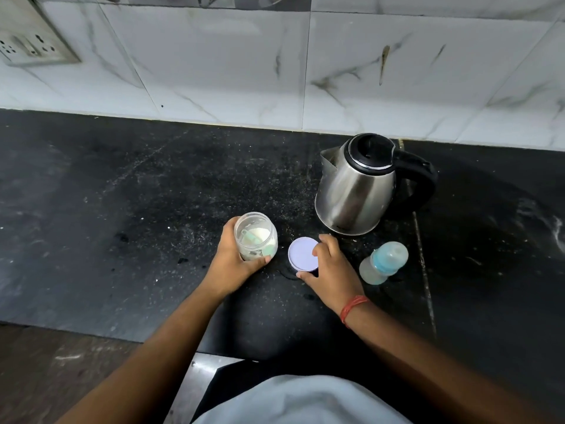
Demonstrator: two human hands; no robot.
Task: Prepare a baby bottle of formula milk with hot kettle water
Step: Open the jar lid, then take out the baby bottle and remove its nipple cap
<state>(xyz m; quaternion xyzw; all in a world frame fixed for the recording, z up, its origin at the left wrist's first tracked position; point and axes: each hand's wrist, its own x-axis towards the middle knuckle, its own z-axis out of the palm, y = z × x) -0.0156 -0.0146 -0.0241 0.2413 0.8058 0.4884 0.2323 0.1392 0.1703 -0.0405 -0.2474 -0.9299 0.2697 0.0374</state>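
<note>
Fingers [227, 240] of left hand [235, 261] round open jar [256, 237], right hand [331, 267] on lid [302, 253].

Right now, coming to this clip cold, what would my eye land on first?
Most likely the steel kettle, standing upright at the back right of the dark counter. Next, at the centre, the left hand grips an open jar of white powder with a green scoop inside, while the right hand holds the round pale lid on the counter. A capped baby bottle stands just right of that hand.
</note>
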